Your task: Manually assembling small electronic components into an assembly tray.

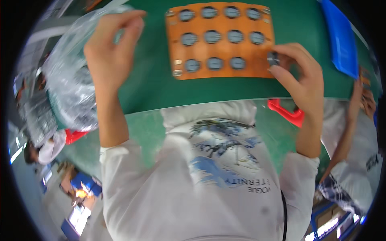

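Note:
An orange rectangular board (pixel 203 50) lies on the green table, bearing rows of round dark-grey discs, such as this disc (pixel 212 36). Small silver metal parts sit along its left edge and at its upper right corner. At the board's lower right corner, my right hand (pixel 299 70) pinches a round grey disc (pixel 273 58) tilted on edge between thumb and fingertips. My left hand (pixel 110 50) is raised left of the board, away from it, beside a clear plastic bag. Its thumb and index fingertips come close together; anything between them is too small or blurred to make out.
The clear plastic bag (pixel 70 68) with greyish contents bulges at the table's left. A blue tray (pixel 339 38) stands to the right. Beyond it a co-worker's hand (pixel 366 100) is near the table edge. A red curved part (pixel 287 113) shows below the edge.

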The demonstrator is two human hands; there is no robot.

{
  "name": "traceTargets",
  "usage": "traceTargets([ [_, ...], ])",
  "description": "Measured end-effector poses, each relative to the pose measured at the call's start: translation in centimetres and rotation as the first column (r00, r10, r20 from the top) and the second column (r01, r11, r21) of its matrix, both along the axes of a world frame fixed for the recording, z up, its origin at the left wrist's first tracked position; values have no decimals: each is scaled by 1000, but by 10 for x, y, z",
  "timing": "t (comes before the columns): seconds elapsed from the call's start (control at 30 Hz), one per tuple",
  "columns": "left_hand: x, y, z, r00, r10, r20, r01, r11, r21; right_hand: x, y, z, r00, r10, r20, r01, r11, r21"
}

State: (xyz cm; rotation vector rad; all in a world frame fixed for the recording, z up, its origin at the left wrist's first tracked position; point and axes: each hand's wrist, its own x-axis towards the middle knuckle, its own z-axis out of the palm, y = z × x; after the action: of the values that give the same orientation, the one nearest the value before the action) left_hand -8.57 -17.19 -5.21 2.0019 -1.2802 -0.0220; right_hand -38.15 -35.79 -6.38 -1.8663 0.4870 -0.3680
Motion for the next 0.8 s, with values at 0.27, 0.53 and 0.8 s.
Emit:
traceTargets([
  [0.27,64,62,-10,956,288,60,-292,898,329,14,14,-11,984,72,-166,-158,790,-593],
  [0.53,85,36,-21,985,153,86,-175,898,404,22,16,-1,954,85,-287,-246,768,-591],
  [0.8,103,30,-35,988,-6,153,-48,936,348,18,8,3,940,107,-325,-237,887,-396],
])
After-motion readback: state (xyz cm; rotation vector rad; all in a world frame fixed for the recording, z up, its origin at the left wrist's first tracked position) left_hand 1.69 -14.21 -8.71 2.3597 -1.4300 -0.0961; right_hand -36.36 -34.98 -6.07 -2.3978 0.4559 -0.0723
